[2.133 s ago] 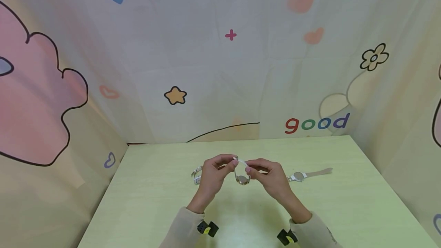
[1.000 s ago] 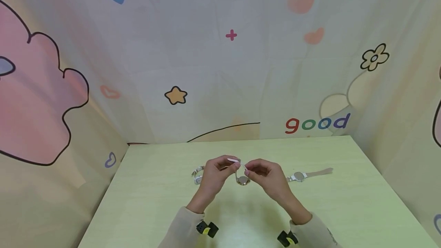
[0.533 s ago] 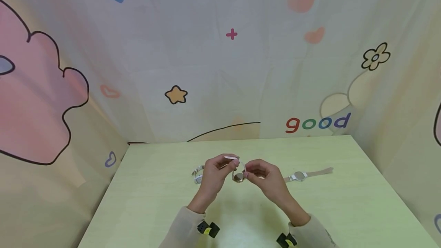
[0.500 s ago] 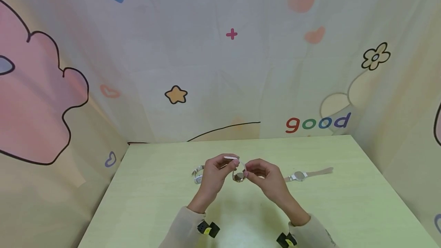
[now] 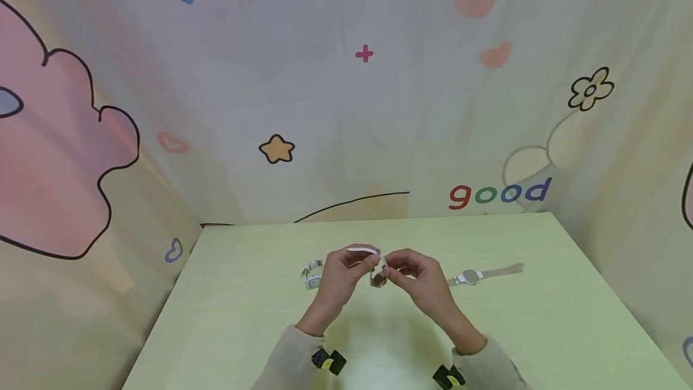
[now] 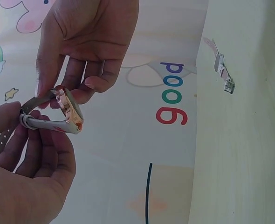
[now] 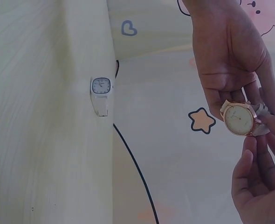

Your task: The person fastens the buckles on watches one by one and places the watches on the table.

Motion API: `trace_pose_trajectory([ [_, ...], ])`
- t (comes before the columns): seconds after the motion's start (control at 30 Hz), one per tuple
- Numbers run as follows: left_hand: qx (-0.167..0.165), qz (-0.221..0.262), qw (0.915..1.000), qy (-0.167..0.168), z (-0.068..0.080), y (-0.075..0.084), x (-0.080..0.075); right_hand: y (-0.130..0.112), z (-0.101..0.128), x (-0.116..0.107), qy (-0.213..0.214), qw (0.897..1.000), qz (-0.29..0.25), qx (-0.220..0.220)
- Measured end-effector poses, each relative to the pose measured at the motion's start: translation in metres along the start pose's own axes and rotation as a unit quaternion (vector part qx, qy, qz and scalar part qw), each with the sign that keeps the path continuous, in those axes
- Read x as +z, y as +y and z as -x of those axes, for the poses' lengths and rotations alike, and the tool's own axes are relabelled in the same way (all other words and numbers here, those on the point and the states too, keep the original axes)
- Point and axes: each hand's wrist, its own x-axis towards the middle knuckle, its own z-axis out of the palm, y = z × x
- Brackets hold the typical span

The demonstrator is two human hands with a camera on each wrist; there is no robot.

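Above the table, a wristwatch [image 5: 378, 280] with a rose-gold case and white strap hangs in a loop between both hands. My left hand [image 5: 337, 281] pinches the strap near its buckle and keeper loops; the free strap end [image 5: 361, 250] sticks out leftward over its fingers. In the left wrist view, holes show in the strap [image 6: 2, 140]. My right hand [image 5: 425, 274] pinches the strap nearer the case. The pale dial [image 7: 239, 120] shows in the right wrist view. Fingers partly cover the strap where its two ends meet.
To the left on the pale table [image 5: 243, 318] sits a white squarish-faced watch [image 5: 313, 282], its band looped. A round-faced watch [image 5: 471, 277] lies stretched out to the right, partly behind my right hand. A printed curtain [image 5: 325, 77] rises behind the table.
The strap end has come to stick out farther left over my left hand. The watch case has turned and swung slightly in the loop. Both hands stay almost in place.
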Motion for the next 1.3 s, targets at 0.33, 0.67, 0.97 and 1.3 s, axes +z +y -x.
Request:
trace_pose_trajectory([
  [0.33,-0.005,0.001,1.0000,0.000,0.001,0.001,0.000,-0.002,0.001,0.001,0.000,1.000,0.002,0.002],
  [0.67,-0.015,-0.001,0.9999,-0.005,0.002,0.001,-0.001,-0.002,0.001,0.001,-0.009,1.000,0.011,-0.002],
  [0.97,-0.005,-0.007,0.9999,-0.013,0.003,-0.001,0.001,0.000,0.002,0.002,-0.010,1.000,0.004,0.002],
  [1.3,0.000,0.004,0.9998,-0.020,0.004,0.000,0.001,-0.016,0.004,0.004,0.010,0.999,0.032,-0.016],
])
